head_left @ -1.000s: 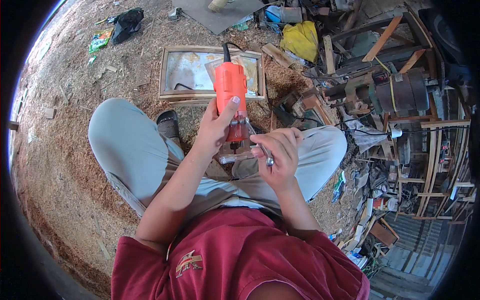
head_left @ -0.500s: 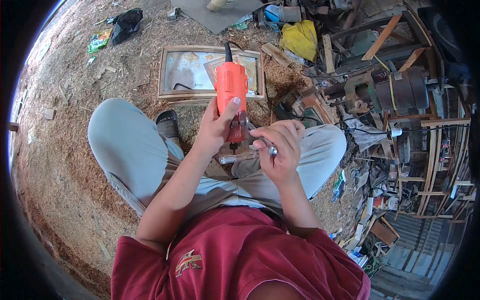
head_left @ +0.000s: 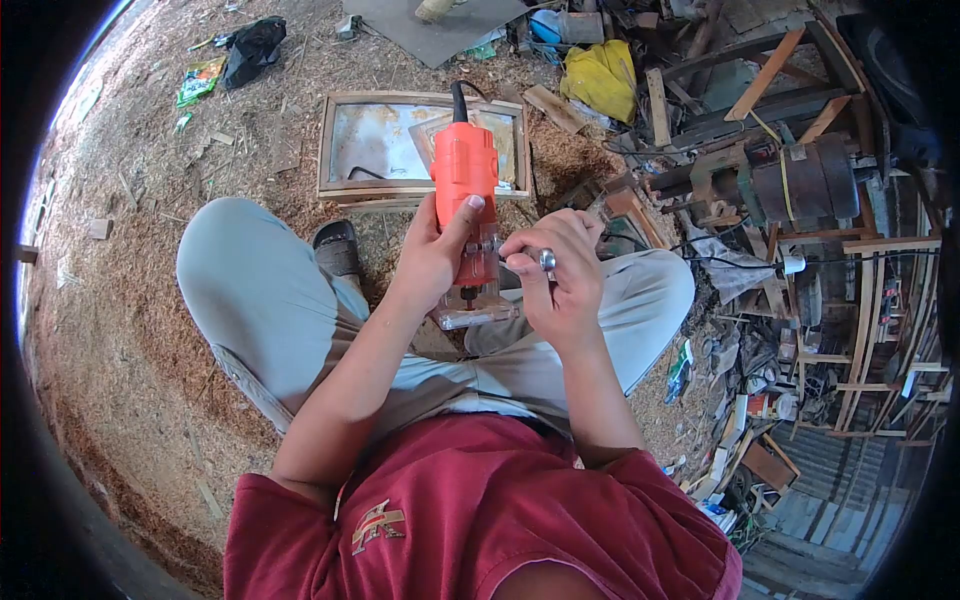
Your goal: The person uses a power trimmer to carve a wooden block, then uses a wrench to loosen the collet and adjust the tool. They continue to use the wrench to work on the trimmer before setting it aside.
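My left hand (head_left: 428, 255) is wrapped round an orange trim router (head_left: 463, 170), its thumb lying along the body. The router's cord end points away from me, and its clear plastic base (head_left: 475, 316) is toward my lap. Just beneath the motor, a dark collet (head_left: 468, 294) shows inside the clear base. Closed in my right hand (head_left: 562, 285) is a silver metal hand tool (head_left: 545, 259) with a rounded, shiny end. Its other end meets the router's right side, where my fingers partly hide it, so its exact kind cannot be made out.
Beyond the router lies a shallow wood-framed tray (head_left: 360, 140) with a black hex key (head_left: 366, 173) in it. Sawdust covers the ground. A belt-driven machine (head_left: 800, 185), cables and wood scraps crowd the right. A yellow bag (head_left: 600, 80) lies farther back.
My right hand has turned the silver tool, so its rounded end has swung up, away from my lap. The left hand and router have barely moved.
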Available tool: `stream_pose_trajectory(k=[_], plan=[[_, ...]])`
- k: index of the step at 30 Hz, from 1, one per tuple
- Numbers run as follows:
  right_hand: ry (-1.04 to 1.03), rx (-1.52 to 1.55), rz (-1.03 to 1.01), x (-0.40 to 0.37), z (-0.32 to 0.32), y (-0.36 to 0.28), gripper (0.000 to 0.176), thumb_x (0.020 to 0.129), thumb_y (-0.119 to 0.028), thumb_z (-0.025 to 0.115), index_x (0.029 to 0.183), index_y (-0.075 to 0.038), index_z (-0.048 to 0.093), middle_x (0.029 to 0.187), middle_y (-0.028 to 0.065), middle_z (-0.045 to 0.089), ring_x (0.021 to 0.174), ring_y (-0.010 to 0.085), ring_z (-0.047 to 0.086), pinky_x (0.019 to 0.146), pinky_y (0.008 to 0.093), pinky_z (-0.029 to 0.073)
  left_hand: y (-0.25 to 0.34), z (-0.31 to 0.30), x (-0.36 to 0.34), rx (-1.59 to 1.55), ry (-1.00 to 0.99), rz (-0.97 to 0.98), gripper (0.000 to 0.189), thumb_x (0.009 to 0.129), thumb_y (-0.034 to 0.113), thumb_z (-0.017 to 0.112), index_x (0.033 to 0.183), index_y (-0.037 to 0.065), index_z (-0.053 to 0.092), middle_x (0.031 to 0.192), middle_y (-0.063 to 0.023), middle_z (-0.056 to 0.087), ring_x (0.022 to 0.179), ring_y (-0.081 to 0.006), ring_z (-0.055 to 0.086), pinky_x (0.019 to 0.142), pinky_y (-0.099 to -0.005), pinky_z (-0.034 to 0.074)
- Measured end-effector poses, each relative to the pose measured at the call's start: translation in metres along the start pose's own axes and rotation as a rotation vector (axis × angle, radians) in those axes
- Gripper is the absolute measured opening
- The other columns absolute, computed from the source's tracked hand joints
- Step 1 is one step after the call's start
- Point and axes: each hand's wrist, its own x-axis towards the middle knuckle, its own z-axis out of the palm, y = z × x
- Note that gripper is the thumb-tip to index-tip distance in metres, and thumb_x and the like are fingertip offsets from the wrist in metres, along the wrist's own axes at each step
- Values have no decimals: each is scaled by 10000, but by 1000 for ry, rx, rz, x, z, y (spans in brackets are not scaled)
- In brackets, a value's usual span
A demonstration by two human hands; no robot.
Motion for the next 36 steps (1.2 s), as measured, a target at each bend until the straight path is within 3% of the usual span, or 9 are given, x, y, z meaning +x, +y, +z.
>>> stream_pose_trajectory(k=[7, 18, 21, 24, 29, 32, 36], plan=[[-5, 37, 34, 7, 5, 0, 122, 939, -236, 669, 871, -135, 662, 760, -7, 590, 779, 229, 557, 858, 390, 338, 1, 0, -2, -44, -14, -50, 440, 1053, 323, 613, 1377, 44, 509, 1157, -90, 673, 961, -160, 704, 766, -321, 601], [7, 80, 114, 10, 9, -2, 166, 944, -228, 685, 865, -82, 671, 789, 40, 619, 799, 256, 590, 841, 378, 379, 0, -1, -2, -37, -52, -26, 413, 1064, 287, 599, 1382, 40, 506, 1169, -75, 671, 1017, -135, 678, 825, -314, 583], [9, 114, 249, 12, 10, -3, 178, 951, -216, 682, 858, -64, 677, 795, 57, 641, 797, 266, 603, 826, 372, 399, 4, 0, -6, 84, -46, 3, 411, 1069, 267, 589, 1399, 36, 503, 1185, -71, 670, 1044, -127, 665, 876, -315, 566], [47, 140, 313, 12, 8, 0, 199, 959, -216, 678, 848, -51, 684, 788, 70, 658, 784, 269, 612, 817, 364, 413, 8, 7, -11, 98, -54, 69, 446, 1028, 299, 664, 1335, 6, 526, 1104, -72, 681, 937, -106, 654, 813, -295, 547], [27, 143, 356, 13, 4, 1, 225, 984, -233, 665, 860, -49, 700, 793, 75, 671, 788, 265, 618, 830, 359, 424, 3, 10, -10, 70, -60, 30, 474, 1028, 312, 662, 1354, 2, 511, 1124, -75, 678, 952, -120, 664, 826, -304, 555], [44, 108, 339, 10, 3, 7, 219, 1001, -211, 654, 869, -44, 702, 839, 78, 686, 812, 256, 620, 820, 356, 437, 3, 6, -7, 71, -50, -27, 496, 1028, 339, 657, 1361, 4, 506, 1137, -76, 674, 950, -121, 667, 824, -300, 557], [229, 261, 529, -1, 2, 9, 163, 1036, -136, 609, 943, -26, 685, 860, 50, 685, 827, 150, 597, 735, 286, 450, 7, 8, -9, -34, -31, -112, 469, 1054, 351, 605, 1376, 21, 519, 1160, -66, 671, 961, -122, 673, 831, -316, 571]])
